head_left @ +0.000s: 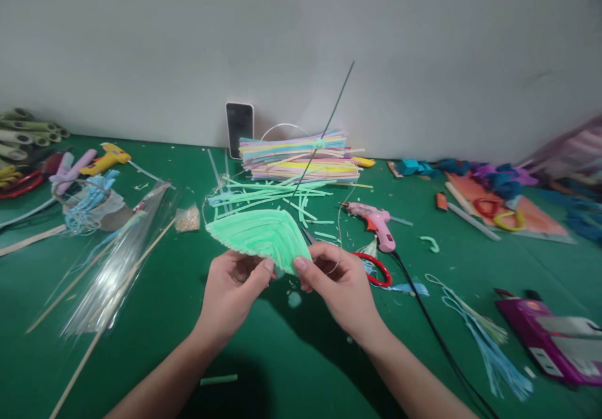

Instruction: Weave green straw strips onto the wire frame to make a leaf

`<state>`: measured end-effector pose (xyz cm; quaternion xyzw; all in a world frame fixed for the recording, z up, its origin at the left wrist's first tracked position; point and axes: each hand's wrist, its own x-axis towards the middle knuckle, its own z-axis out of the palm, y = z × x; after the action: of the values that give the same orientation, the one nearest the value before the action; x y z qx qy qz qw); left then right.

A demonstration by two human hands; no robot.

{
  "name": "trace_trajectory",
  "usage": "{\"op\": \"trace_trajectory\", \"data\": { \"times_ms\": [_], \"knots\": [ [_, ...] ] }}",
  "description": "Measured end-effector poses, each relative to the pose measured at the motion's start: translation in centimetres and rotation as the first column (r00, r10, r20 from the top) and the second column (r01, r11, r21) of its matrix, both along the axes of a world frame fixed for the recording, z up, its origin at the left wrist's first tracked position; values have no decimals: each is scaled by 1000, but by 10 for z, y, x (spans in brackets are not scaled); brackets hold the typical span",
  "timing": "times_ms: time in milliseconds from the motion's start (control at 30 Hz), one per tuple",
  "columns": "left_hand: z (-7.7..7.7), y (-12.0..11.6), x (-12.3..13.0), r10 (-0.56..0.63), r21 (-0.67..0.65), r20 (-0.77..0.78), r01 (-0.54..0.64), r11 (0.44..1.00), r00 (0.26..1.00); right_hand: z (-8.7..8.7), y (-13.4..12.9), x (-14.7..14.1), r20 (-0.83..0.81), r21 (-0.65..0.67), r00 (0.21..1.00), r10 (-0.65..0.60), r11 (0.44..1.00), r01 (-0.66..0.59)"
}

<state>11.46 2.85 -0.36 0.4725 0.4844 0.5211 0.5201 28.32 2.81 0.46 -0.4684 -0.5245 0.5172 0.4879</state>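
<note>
A mint-green leaf-like piece [258, 231], made of fuzzy pipe cleaners laid side by side, is held up over the table. My left hand [232, 293] pinches its lower edge, thumb in front and the fingers mostly hidden behind. At the lower right corner my right hand [343, 290] grips it between thumb and fingers. Just behind lie loose green pipe cleaners [263, 193], some cut short. A thin dark rod [336, 108] slants up beyond the piece; whether the two are joined I cannot tell. Red-handled scissors [386, 275] lie by my right hand, partly hidden.
Bundled pastel pipe cleaners [301, 162] and a phone [240, 129] stand by the wall. A pink glue gun [376, 218] trails a black cord on the right, near a purple power strip [540, 337]. Leftward are a yellow glue gun [108, 157], clear plastic sleeves [117, 268] and wooden sticks.
</note>
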Motion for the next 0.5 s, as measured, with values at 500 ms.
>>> {"op": "trace_trajectory", "data": {
  "times_ms": [500],
  "knots": [
    [3,-1,2,56,20,-5,-56,998,998,-3,-2,-4,-4,-59,999,36,998,-36]
  ]
}}
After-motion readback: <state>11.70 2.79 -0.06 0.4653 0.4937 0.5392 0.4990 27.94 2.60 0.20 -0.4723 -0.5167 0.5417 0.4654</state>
